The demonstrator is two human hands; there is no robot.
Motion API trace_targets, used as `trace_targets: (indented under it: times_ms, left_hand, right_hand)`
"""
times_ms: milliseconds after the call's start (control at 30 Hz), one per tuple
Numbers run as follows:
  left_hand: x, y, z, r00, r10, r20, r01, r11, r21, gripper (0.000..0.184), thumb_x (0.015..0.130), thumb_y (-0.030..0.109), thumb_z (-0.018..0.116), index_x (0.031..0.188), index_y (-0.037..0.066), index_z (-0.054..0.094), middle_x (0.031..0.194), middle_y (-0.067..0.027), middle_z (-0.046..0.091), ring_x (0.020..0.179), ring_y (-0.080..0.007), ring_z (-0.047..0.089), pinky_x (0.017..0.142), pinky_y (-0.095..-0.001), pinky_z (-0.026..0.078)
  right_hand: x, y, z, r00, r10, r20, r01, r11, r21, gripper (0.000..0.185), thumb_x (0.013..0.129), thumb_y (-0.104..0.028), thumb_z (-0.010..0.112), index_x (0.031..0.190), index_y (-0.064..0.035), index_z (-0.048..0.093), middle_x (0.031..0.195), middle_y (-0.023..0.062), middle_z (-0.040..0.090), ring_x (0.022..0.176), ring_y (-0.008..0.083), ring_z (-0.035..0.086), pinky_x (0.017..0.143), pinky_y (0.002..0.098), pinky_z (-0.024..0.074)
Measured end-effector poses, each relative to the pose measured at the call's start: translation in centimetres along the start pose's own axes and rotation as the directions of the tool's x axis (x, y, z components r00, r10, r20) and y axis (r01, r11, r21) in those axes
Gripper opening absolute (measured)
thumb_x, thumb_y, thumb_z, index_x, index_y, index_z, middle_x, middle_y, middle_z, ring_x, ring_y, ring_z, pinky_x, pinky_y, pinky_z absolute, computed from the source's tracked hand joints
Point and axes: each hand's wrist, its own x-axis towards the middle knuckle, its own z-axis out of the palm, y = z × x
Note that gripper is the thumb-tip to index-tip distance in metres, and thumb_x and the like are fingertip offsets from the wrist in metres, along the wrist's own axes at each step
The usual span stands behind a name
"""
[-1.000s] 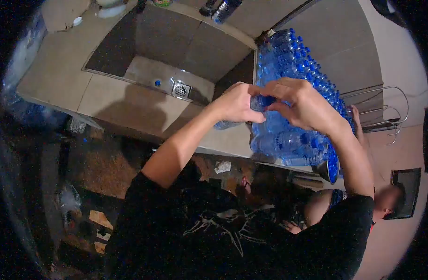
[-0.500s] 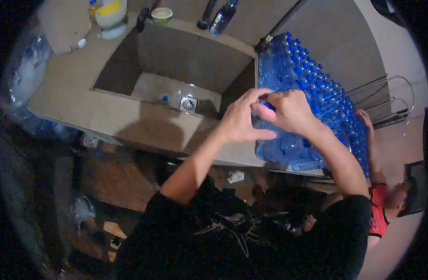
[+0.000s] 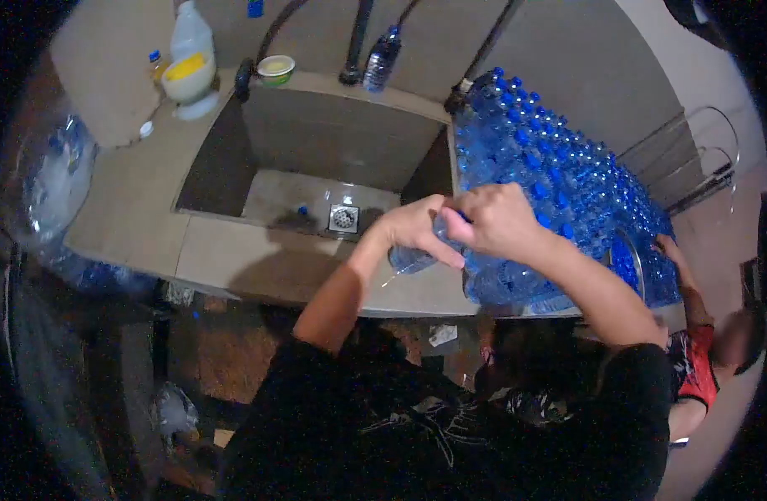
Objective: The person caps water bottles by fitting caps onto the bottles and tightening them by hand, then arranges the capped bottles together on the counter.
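My left hand is wrapped round a clear plastic water bottle, which is tilted over the counter's front strip, right of the sink. My right hand is closed at the bottle's upper end, with its thumb against the neck. My fingers hide the top, so I cannot see whether a cap is there. Just beyond and to the right stand many packed water bottles with blue caps, close to my right wrist.
The sink has a drain and a loose blue cap. A bottle, a small tub and a white bowl stand along its back. Another person's hand touches the bottles at right.
Both hands have moved left and slightly down, off the packed bottles. The tilted bottle now shows below my left hand. The camera view has shifted a little.
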Motion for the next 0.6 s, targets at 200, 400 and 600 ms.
trace_targets:
  times_ms: [200,400,600]
  left_hand:
    - [1.8,-1.7,11.6,0.164,0.335,-0.928,0.048,0.937,0.346,0.040,0.070,0.017,0.076,0.103,0.004,0.059,0.094,-0.0149,0.063,0.089,-0.0364,0.063,0.077,-0.0426,0.048]
    - [0.9,-0.5,9.2,0.603,0.271,-0.750,-0.020,0.945,0.325,0.043,0.056,0.013,0.086,0.093,0.007,0.064,0.087,-0.0120,0.067,0.086,-0.0326,0.068,0.076,-0.0391,0.053]
    - [-0.9,-2.2,7.0,0.630,0.624,-0.461,-0.399,0.771,0.497,0.092,0.059,0.017,0.089,0.137,0.003,0.043,0.135,-0.0209,0.051,0.129,-0.0326,0.048,0.108,-0.0412,0.038]
  right_hand:
    - [0.2,-5.3,-0.3,0.843,0.530,-0.094,-0.538,0.831,-0.142,0.045,0.089,-0.033,0.053,0.058,-0.0043,0.068,0.056,0.0183,0.063,0.048,0.0347,0.064,0.048,0.0437,0.0525]
    - [-2.6,-2.5,-3.3,0.936,0.346,0.069,-0.352,0.929,0.111,0.035,0.088,-0.034,0.062,0.081,-0.0004,0.067,0.065,0.0215,0.065,0.062,0.0414,0.065,0.058,0.0481,0.0522]
    - [-3.9,0.7,-5.4,0.907,0.326,0.266,-0.403,0.854,0.328,0.027,0.083,-0.024,0.069,0.095,-0.0004,0.066,0.079,0.0260,0.064,0.074,0.0400,0.064,0.066,0.0454,0.0504]
